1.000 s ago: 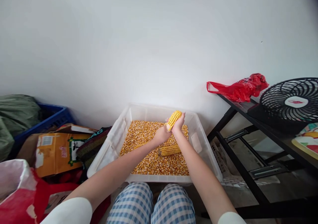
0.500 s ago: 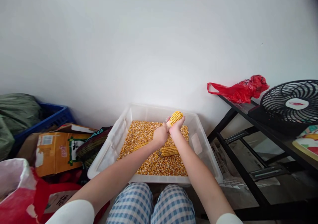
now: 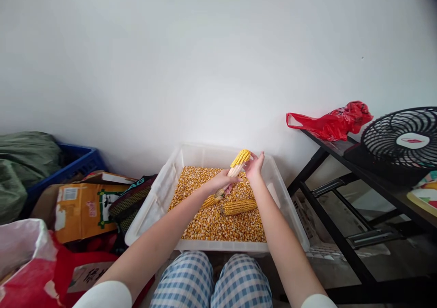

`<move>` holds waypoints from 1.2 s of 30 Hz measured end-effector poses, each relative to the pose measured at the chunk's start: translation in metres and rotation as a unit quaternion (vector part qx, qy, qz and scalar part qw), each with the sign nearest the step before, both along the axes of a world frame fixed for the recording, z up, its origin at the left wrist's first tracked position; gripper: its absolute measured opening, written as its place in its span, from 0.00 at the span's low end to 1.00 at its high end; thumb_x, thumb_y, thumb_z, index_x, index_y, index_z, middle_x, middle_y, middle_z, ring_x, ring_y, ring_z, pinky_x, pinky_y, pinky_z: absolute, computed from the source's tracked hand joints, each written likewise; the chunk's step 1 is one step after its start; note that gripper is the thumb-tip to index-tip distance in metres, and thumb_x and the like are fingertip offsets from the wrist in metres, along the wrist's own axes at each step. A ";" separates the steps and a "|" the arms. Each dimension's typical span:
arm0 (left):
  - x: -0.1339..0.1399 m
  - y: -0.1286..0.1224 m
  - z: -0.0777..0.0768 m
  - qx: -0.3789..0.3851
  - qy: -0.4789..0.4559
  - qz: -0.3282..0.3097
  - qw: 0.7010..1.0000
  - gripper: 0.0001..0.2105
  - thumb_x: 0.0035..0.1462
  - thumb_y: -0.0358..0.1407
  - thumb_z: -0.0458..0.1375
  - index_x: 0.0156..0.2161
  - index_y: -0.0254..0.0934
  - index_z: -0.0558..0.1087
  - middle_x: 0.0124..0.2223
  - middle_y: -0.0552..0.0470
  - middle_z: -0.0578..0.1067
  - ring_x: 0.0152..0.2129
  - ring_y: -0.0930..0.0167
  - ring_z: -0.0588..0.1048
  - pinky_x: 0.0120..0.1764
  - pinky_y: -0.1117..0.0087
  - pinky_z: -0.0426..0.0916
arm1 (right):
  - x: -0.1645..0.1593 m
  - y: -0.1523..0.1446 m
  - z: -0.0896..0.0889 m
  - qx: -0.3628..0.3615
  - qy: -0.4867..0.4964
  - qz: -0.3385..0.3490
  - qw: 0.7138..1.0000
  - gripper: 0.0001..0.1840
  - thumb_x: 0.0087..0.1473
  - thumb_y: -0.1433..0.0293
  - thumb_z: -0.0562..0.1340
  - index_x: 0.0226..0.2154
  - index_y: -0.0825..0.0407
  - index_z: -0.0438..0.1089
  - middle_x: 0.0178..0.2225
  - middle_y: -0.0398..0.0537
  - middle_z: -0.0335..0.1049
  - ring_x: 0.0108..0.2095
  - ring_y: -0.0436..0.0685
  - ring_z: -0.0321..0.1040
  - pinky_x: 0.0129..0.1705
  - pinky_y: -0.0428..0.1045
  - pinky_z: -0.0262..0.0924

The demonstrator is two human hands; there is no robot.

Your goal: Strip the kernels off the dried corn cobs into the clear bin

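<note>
My left hand (image 3: 221, 180) is wrapped round the lower, bare part of a corn cob (image 3: 236, 167), which tilts up to the right. Yellow kernels cover only its upper end; the pale core shows below. Beside that upper end my right hand (image 3: 255, 165) is open, thumb and fingers apart, its fingertips partly hidden behind the cob. Loose corn kernels (image 3: 218, 228) fill the clear plastic bin (image 3: 225, 246) beneath both hands. On them lies a full corn cob (image 3: 239, 207), and another cob (image 3: 209, 202) is partly hidden by my left forearm.
On the right, a black table (image 3: 375, 173) bears a red plastic bag (image 3: 336, 121) and a black fan (image 3: 406, 137). To the left are an orange cardboard box (image 3: 83, 212), a blue crate (image 3: 80, 164) and a red-and-white bag (image 3: 30, 262). A white wall (image 3: 218, 62) rises behind the bin.
My right hand has opened and moved slightly right, off the cob. The left hand has shifted lower on it, and more of the bare core shows.
</note>
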State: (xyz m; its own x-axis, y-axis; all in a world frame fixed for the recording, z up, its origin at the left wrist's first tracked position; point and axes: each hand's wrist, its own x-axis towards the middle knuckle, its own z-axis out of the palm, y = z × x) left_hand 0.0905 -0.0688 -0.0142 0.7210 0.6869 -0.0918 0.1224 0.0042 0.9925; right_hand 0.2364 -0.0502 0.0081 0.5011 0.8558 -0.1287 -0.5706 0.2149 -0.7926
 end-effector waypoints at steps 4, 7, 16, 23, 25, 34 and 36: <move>0.004 0.002 -0.008 -0.001 0.026 -0.002 1.000 0.18 0.40 0.39 0.62 0.35 0.33 0.65 0.24 0.56 0.68 0.15 0.78 0.65 0.18 0.76 0.64 | -0.008 -0.002 0.000 0.025 0.051 0.038 0.998 0.28 0.50 0.48 0.43 0.21 0.53 0.61 0.16 0.45 0.66 0.19 0.53 0.65 0.22 0.48 0.61; 0.008 0.004 -0.013 0.020 0.041 0.025 0.999 0.15 0.42 0.39 0.60 0.34 0.32 0.66 0.23 0.56 0.67 0.14 0.77 0.65 0.19 0.75 0.64 | -0.017 -0.002 0.001 0.041 0.041 0.062 0.996 0.26 0.50 0.50 0.45 0.20 0.53 0.61 0.16 0.45 0.66 0.19 0.53 0.66 0.23 0.48 0.62; 0.006 0.005 -0.013 0.361 0.343 0.220 0.839 0.11 0.51 0.39 0.50 0.37 0.36 0.70 0.33 0.44 0.75 0.31 0.65 0.74 0.33 0.71 0.64 | -0.016 -0.008 0.001 -0.017 0.110 0.060 0.992 0.31 0.53 0.52 0.36 0.20 0.54 0.62 0.18 0.50 0.68 0.20 0.55 0.68 0.24 0.52 0.63; 0.025 -0.009 -0.024 0.214 0.124 0.178 0.952 0.06 0.47 0.33 0.53 0.31 0.33 0.69 0.22 0.53 0.70 0.18 0.74 0.68 0.22 0.77 0.59 | -0.021 -0.006 -0.002 0.062 -0.069 -0.050 0.994 0.29 0.52 0.50 0.43 0.17 0.53 0.62 0.14 0.45 0.64 0.16 0.52 0.64 0.20 0.47 0.59; 0.029 -0.013 -0.025 0.134 0.057 0.155 0.977 0.06 0.47 0.33 0.54 0.31 0.32 0.68 0.18 0.56 0.66 0.13 0.77 0.62 0.18 0.77 0.57 | -0.020 -0.003 -0.002 0.090 -0.123 -0.067 0.986 0.28 0.52 0.51 0.44 0.17 0.54 0.63 0.14 0.44 0.64 0.16 0.50 0.63 0.19 0.45 0.58; 0.017 -0.002 -0.023 0.318 0.258 0.249 0.878 0.11 0.49 0.38 0.52 0.35 0.33 0.69 0.32 0.45 0.74 0.30 0.66 0.73 0.31 0.72 0.63 | -0.016 -0.003 -0.005 0.023 0.019 0.048 0.998 0.33 0.51 0.49 0.36 0.22 0.55 0.64 0.17 0.49 0.66 0.20 0.54 0.66 0.23 0.49 0.62; 0.015 -0.002 -0.023 0.339 0.301 0.257 0.853 0.11 0.51 0.37 0.50 0.36 0.34 0.69 0.33 0.43 0.74 0.31 0.65 0.73 0.33 0.70 0.63 | -0.021 -0.005 -0.004 0.010 0.061 0.052 0.997 0.34 0.51 0.49 0.34 0.23 0.54 0.62 0.17 0.49 0.66 0.20 0.55 0.66 0.23 0.51 0.62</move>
